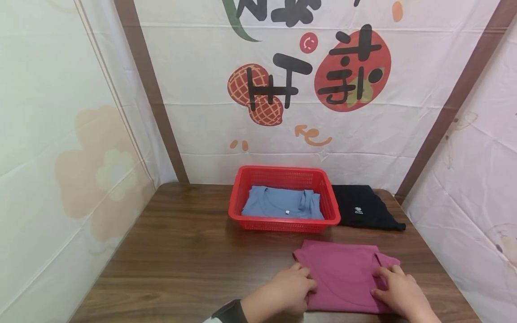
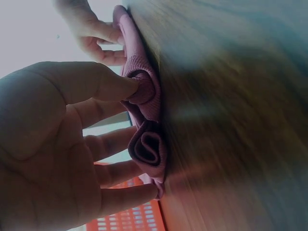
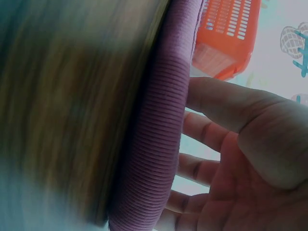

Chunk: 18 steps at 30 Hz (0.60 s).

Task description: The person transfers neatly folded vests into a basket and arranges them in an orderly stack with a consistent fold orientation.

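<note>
- So the pink top (image 1: 343,278) is on the right side of the counter (image 1: 181,251), toward the near edge, lying flat in a compact bundle with its sides turned in
- Left hand (image 1: 288,287) is at the top's left side, fingers loosely spread and fairly straight, thumb against a rolled bit of cloth; looks like touching, not a proper grab
- Right hand (image 1: 400,289) is much the same on the right side, fingers apart and lightly bent, tips on the cloth, nothing lifted
- Blue top (image 1: 274,202) looks done imo: folded and sitting inside the red basket (image 1: 282,224) around the middle of the far edge
- Black garment (image 1: 355,204) lies by the far right corner, just beside the basket, one end poking out; can't tell how fully it's folded
- My read: pink folding is mostly there, maybe just tidying, with pink and black left to basket
</note>
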Available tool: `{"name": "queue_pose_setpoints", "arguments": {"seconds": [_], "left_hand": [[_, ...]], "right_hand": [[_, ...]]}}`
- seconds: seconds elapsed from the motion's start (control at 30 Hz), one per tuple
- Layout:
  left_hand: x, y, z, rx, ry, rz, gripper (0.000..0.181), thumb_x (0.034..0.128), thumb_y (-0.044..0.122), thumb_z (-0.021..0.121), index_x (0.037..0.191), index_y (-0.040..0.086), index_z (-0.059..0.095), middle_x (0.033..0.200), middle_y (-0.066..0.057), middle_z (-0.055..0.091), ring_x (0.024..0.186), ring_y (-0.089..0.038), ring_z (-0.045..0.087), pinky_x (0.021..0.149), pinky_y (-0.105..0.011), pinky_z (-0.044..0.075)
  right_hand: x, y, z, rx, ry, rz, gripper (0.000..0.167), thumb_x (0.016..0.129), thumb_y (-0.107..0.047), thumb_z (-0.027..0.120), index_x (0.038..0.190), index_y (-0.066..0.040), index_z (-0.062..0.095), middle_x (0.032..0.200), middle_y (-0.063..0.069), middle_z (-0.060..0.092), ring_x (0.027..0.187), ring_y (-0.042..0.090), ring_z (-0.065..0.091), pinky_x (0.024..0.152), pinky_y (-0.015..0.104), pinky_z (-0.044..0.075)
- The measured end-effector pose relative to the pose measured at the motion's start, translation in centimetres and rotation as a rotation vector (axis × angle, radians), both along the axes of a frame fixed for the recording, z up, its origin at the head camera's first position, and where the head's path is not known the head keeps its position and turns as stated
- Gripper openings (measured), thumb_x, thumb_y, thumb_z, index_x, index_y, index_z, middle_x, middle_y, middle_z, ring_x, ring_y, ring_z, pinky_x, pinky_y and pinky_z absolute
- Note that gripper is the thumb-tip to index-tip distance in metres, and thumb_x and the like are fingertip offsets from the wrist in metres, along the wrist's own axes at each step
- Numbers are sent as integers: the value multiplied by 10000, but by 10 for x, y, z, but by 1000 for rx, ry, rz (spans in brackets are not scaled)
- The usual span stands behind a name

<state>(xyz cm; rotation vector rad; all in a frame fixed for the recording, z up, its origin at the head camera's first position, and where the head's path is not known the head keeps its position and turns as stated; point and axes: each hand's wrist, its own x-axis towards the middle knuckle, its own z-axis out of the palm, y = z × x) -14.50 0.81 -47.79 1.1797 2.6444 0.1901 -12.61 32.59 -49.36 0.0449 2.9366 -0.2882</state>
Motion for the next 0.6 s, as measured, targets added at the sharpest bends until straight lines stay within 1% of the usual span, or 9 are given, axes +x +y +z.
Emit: {"name": "queue_pose_setpoints", "arguments": {"seconds": [0.07,0.13,0.23,0.33,0.47,0.57,0.6], "left_hand": [[0,-4,0,4,-20,6,387,794,240,775,1149,383,720,1149,139,587,1160,-93,508,907,-337,513],[1,-8,-1,7,-19,13,400,784,234,774,1150,384,722,1153,138,590,1167,-98,511,911,-349,515],[4,-15,-3,7,22,23,408,759,231,773,1133,384,723,1139,139,590,1156,-100,516,889,-352,518],[7,-22,-5,5,58,35,412,734,229,774,1112,387,723,1128,147,590,1143,-96,518,874,-350,518],[7,-31,-3,8,41,48,411,728,214,773,1101,379,726,1144,144,596,1151,-99,525,889,-353,518],[6,-38,-3,20,15,55,388,746,212,774,1097,371,727,1152,139,597,1156,-97,525,906,-349,518],[5,-40,-3,22,15,56,381,749,217,775,1095,369,725,1151,139,597,1153,-96,526,912,-344,517]], "right_hand": [[0,-4,0,1,0,1,557,804,-467,821,1214,-109,705,1180,235,587,934,409,606,843,678,487],[0,-9,0,2,19,10,534,799,-447,827,1202,-117,710,1176,228,593,922,404,609,843,668,492],[1,-16,-1,1,48,23,505,794,-423,834,1183,-125,714,1170,214,599,905,394,610,836,653,500],[2,-24,-1,-3,50,22,493,789,-413,838,1175,-129,718,1166,201,602,914,393,611,841,649,500],[1,-34,-1,-5,26,17,498,788,-420,838,1177,-133,721,1171,191,601,938,391,609,854,660,495],[0,-41,2,-4,26,21,490,789,-418,840,1177,-143,723,1185,189,603,945,391,612,856,662,497],[-1,-43,2,-5,30,22,480,788,-411,842,1173,-150,725,1190,187,604,946,393,614,856,661,498]]}}
